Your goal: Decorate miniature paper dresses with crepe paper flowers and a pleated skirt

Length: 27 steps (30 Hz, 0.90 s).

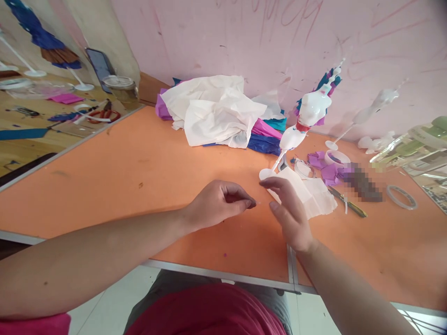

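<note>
Over the orange table point(139, 186), my left hand point(221, 200) has its thumb and fingertips pressed together in a pinch. Anything between those tips is too small to make out. My right hand point(289, 211) is open just to the right, thumb and fingers apart, facing the left one. Behind its fingers stands a small white mannequin point(316, 109) on a round base, tilted in view, with a red band at its waist. A pleated pale sheet of thin paper or cloth point(317, 197) lies partly under the right hand.
Crumpled white sheets point(223, 114) cover coloured pieces by the wall. To the right lie a utility knife point(349, 202), a tape roll point(337, 159), purple scraps point(330, 174), a clear ring point(401, 197) and a second mannequin point(377, 104). Orange-handled pliers point(104, 114) and a glass mug point(122, 88) are left.
</note>
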Tool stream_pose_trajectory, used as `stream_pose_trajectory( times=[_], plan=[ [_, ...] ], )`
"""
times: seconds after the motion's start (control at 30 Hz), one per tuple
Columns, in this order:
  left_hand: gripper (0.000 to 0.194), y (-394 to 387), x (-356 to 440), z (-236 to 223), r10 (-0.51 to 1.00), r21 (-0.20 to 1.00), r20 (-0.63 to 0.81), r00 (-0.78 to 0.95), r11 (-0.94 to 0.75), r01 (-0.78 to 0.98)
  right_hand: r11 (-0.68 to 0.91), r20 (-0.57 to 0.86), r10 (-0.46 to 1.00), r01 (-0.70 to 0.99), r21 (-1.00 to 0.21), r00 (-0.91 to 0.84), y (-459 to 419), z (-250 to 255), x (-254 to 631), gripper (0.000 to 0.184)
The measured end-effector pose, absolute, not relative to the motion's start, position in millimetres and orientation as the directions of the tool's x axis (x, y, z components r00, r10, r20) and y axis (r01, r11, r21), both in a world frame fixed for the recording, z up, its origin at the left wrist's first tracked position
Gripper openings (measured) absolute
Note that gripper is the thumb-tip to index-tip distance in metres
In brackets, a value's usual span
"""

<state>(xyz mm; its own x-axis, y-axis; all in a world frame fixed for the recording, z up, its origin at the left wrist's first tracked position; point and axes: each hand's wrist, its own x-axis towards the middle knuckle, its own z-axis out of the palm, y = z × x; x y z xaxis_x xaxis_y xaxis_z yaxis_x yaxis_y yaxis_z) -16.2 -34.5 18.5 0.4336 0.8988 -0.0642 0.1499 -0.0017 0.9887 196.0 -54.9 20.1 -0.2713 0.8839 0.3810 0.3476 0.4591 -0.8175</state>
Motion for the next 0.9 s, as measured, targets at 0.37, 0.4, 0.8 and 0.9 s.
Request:
stream_pose_trajectory(
  times=[0.37,0.4,0.8,0.9],
  plan=[
    [0.023,-35.4,-18.8,21.0,0.845,0.967,-0.087,0.528,-0.056,0.249,0.252,0.046,0.918,0.492,-0.833,-0.394,-46.4,33.4,198.2,0.02],
    [0.024,-35.2,-19.0,20.9,0.845,0.962,-0.094,0.526,-0.059,0.267,0.253,0.042,0.923,0.522,-0.814,-0.382,-46.3,34.0,197.8,0.017],
    [0.026,-36.2,-22.1,28.1,0.824,0.966,0.012,0.566,-0.155,0.205,-0.06,-0.166,0.909,0.275,-0.96,-0.381,-43.5,29.2,211.8,0.019],
    [0.029,-36.3,-22.4,28.1,0.816,0.974,0.022,0.577,-0.148,0.173,-0.079,-0.146,0.91,0.184,-0.98,-0.388,-44.9,27.8,208.4,0.018]
  ],
)
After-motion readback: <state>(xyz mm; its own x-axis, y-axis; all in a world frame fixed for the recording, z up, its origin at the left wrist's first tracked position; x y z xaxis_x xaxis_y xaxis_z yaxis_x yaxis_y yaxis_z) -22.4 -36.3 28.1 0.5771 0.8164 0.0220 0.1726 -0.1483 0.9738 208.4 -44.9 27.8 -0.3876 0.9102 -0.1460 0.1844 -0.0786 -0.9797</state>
